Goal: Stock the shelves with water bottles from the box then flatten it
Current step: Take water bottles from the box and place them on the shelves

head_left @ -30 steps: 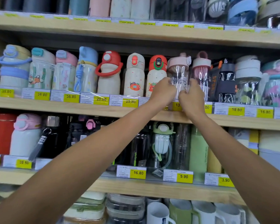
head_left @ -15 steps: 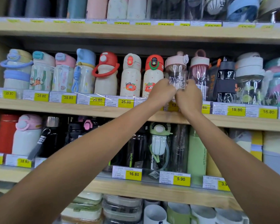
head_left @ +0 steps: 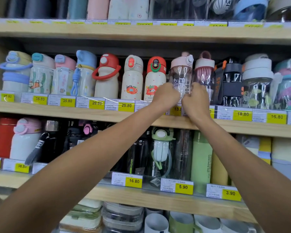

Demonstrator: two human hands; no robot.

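A clear water bottle with a pink lid (head_left: 181,73) stands upright on the middle shelf (head_left: 57,111), between a red-capped tomato bottle (head_left: 154,78) and a clear bottle with a pink strainer (head_left: 204,71). My left hand (head_left: 165,96) grips its lower left side and my right hand (head_left: 196,100) grips its lower right side, fingers curled around its base. The bottle's bottom is hidden behind both hands. The box is out of view.
The middle shelf holds a full row of bottles (head_left: 84,73) with yellow price tags (head_left: 126,105) along its edge. Further bottles fill the top shelf (head_left: 141,32) and lower shelf (head_left: 141,195). Mugs (head_left: 180,222) and lidded containers (head_left: 123,216) sit at the bottom.
Both hands have stayed on the pink-lidded bottle and shifted slightly lower on it. The camera view has tilted a little, so the shelves appear lower in the frame.
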